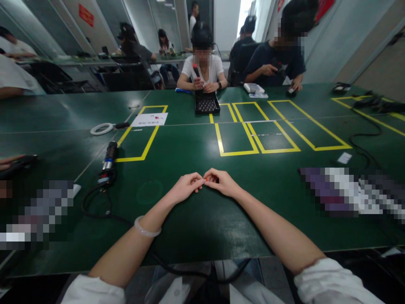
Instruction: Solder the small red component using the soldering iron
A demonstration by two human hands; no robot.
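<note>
Both my hands rest on the green table (196,219), fingertips meeting in front of me. My left hand (186,185) is closed in a pinch, and my right hand (220,181) is curled the same way. Between the fingertips sits a tiny red-orange object (205,180), pinched from both sides; it is too small to name. A pale bangle (146,228) circles my left wrist.
An electric screwdriver (109,158) with a black cable lies to the left. Yellow tape boxes (253,131) mark the table's middle. A black tray (206,103) stands before a person opposite. A white tape ring (101,128) and a paper sheet (149,119) lie far left.
</note>
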